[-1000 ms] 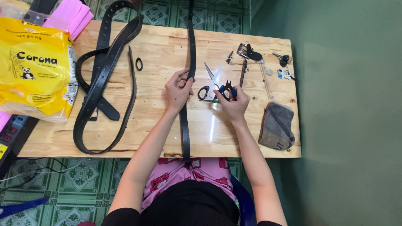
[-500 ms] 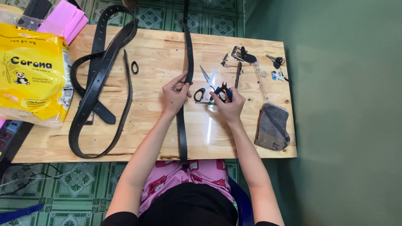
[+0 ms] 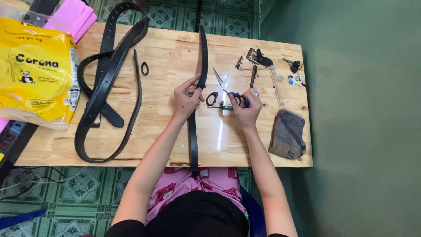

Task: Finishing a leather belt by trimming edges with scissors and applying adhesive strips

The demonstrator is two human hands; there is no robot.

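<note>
The left hand (image 3: 186, 97) is pinching a long black leather strap (image 3: 193, 131) lying lengthwise across the wooden surface (image 3: 166, 131). The right hand (image 3: 245, 105) is closing around a blue-handled tool (image 3: 240, 96) just beside the open scissors (image 3: 219, 85).

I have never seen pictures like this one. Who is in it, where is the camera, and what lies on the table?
There is no machine: a person works with bare hands. The camera sits on the person's head and looks straight down.

The left hand pinches a long black strap that runs across the wooden table. The right hand holds something small with a blue part, just beside the scissors.

Also there: coiled black belts, a yellow bag, a grey pouch and a metal buckle.
</note>
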